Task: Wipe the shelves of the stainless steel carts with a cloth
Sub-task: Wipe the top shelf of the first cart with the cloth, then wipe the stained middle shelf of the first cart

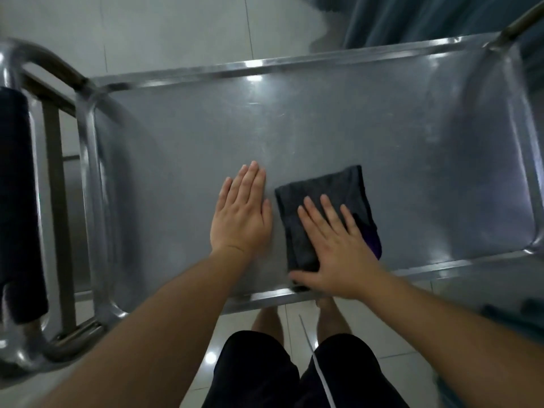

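Nearest the camera are the person's black shorts [282, 375] with a thin white side stripe, and bare feet on the pale glossy floor tiles [244, 322]. Both bare forearms reach forward over the near rim of the stainless steel cart's top shelf [323, 119].

The right hand [335, 251] lies flat with fingers straight and slightly spread, pressing down on a folded dark grey cloth [326, 192]. The cloth sits on the shelf close to the near rim, a little right of centre; it is roughly rectangular, soft-looking and matte, with a purple patch [372, 240] showing at its right edge beside the hand. The thumb reaches across the cloth's near corner.

The left hand [240, 213] rests just beside the cloth on its left, palm down on bare metal, fingers straight and held together, holding nothing.

The shelf is a shallow tray with a raised, rounded rim, its brushed surface scuffed and catching bright ceiling reflections. At its left end stands the tubular push handle [88, 184], and further left a second steel frame with a dark cloth [17, 201] draped over its bar. Beyond the far rim lie more floor tiles and a teal curtain [412, 19].
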The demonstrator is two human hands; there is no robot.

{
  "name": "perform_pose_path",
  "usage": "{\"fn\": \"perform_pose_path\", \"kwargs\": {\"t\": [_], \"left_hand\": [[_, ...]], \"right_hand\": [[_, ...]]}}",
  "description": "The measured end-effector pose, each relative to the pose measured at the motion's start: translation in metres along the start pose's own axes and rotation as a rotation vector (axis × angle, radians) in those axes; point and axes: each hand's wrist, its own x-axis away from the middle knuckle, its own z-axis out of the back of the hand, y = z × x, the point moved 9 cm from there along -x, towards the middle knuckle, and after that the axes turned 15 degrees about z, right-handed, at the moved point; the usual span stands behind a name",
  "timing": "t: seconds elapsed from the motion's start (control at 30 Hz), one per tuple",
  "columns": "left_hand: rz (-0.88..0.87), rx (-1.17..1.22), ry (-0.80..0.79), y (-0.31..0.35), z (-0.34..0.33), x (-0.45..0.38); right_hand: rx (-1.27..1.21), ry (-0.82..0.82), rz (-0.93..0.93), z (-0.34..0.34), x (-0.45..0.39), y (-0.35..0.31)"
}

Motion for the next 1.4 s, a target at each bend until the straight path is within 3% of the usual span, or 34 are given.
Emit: {"fn": "perform_pose_path", "kwargs": {"t": [0.13, 0.33, 0.57, 0.67, 0.87, 1.13, 1.4], "left_hand": [[0.015, -0.010, -0.054, 0.002, 0.001, 0.000], [0.062, 0.036, -0.181, 0.006, 0.007, 0.003], [0.154, 0.024, -0.347, -0.008, 0.007, 0.075], [0.158, -0.017, -0.408, -0.011, 0.009, 0.108], [0.162, -0.037, -0.389, -0.008, 0.026, 0.158], [0.270, -0.056, -0.338, -0.008, 0.037, 0.242], [0.329, -0.084, -0.388, -0.033, 0.028, 0.330]], "right_hand": [[0.066, -0.036, 0.098, -0.025, 0.040, -0.035], [0.098, 0.002, 0.056, -0.026, 0.054, -0.052], [0.189, 0.048, 0.044, -0.013, 0.076, -0.079], [0.089, -0.050, -0.031, -0.007, 0.076, -0.082], [-0.116, -0.317, -0.142, 0.009, 0.078, -0.085], [-0.137, -0.288, -0.235, 0.018, 0.154, -0.106], [-0.177, -0.312, -0.149, -0.017, 0.203, -0.155]]}}
